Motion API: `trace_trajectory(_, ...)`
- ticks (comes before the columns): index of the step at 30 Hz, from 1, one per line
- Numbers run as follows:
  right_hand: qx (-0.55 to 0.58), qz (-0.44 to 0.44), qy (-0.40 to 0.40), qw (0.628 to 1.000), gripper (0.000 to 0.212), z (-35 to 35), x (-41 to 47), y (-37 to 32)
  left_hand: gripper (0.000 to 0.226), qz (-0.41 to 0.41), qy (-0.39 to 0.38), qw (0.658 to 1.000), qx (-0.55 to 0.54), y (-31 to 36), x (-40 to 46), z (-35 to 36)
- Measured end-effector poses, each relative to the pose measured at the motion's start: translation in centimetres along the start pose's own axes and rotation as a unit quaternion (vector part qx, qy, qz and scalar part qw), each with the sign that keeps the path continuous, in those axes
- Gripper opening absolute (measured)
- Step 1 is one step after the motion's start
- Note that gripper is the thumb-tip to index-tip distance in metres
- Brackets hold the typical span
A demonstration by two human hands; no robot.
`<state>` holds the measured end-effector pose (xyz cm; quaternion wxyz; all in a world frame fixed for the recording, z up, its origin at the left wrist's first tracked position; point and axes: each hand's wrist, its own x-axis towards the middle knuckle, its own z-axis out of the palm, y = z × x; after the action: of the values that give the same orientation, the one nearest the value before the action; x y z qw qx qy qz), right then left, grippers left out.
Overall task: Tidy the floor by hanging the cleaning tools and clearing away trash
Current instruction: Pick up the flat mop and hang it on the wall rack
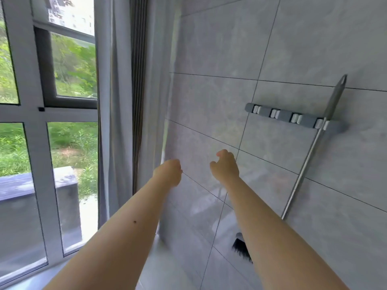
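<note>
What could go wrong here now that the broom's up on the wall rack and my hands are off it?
The broom hangs tilted in the rightmost clip of the wall rack, so it might slip out if it isn't seated fully. Its bristles are hidden partly behind your right forearm; lowering that arm could knock them. Both the left hand and right hand hold nothing, so neither could catch it quickly.

rack (287, 117): three left clips free | broom (301, 170) fills rightmost clip

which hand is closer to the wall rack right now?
Right. The right hand is below and to the left of the wall rack, touching nothing; the left hand sits farther left, near the curtain.
</note>
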<state>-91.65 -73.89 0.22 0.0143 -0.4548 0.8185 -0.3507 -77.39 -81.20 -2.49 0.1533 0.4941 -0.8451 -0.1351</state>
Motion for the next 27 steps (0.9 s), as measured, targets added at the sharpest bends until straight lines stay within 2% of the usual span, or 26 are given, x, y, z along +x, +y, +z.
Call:
trace_trajectory(5,-0.019,-0.013,-0.048,0.999,0.035,4.6,-1.1,-3.6,0.032,-0.056,-0.007,0.998,-0.002,-5.8,-1.3,-1.5)
trace_trajectory(10,0.0,-0.038,-0.095,0.995,0.036,12.1,-4.6,-10.8,0.029,-0.084,0.026,0.996,-0.005,-16.0,-3.7,-3.0)
trace_trajectory(16,-0.01,-0.06,-0.166,0.984,0.03,20.5,-9.1,-18.1,0.028,-0.146,0.025,0.989,-0.02,-27.6,-7.3,-4.1)
trace_trajectory(23,-0.008,-0.132,-0.273,0.953,0.035,30.1,-14.3,-26.8,0.028,-0.284,0.025,0.957,-0.055,-39.4,-12.7,-5.0)
trace_trajectory(27,0.007,-0.19,-0.32,0.928,0.035,34.6,-16.8,-31.1,0.026,-0.354,0.05,0.932,-0.066,-44.4,-16.4,-6.3)
